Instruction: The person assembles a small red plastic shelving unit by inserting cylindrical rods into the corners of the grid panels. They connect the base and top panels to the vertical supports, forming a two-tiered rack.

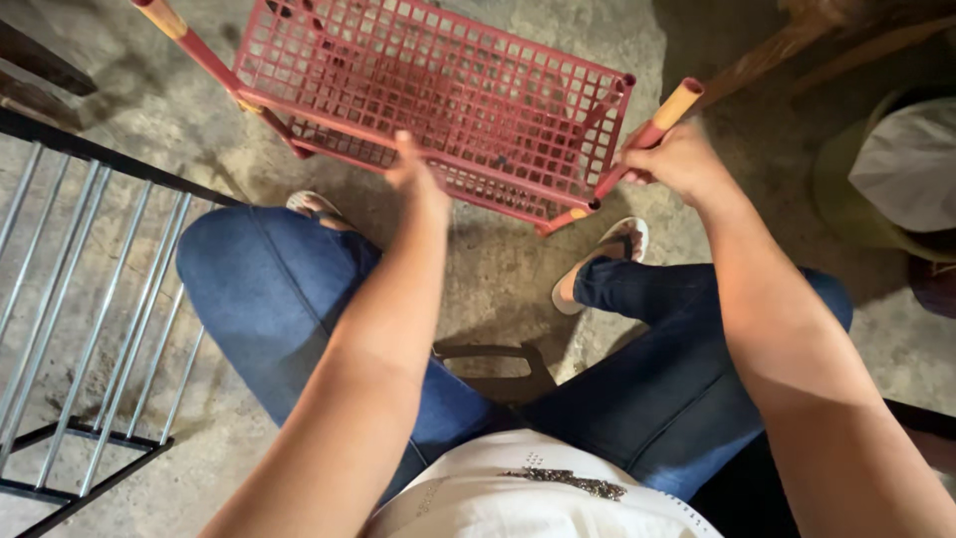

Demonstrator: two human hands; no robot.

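A red plastic lattice shelf tray (438,90) hangs tilted in front of my knees, with red corner posts. My left hand (416,179) grips the tray's near rim around its middle. My right hand (677,159) is closed around the red post (652,130) at the tray's right corner; that post ends in a yellow-tan tip. Another red post with a tan tip (184,35) sticks out at the tray's upper left. I sit with blue jeans (269,299) and sandals (609,249) on a concrete floor.
A metal bar rack with a black frame (80,299) lies at the left. A dark stool edge (498,364) shows between my legs. A green and white bundle (896,169) sits at the right, with wooden sticks (797,40) above it.
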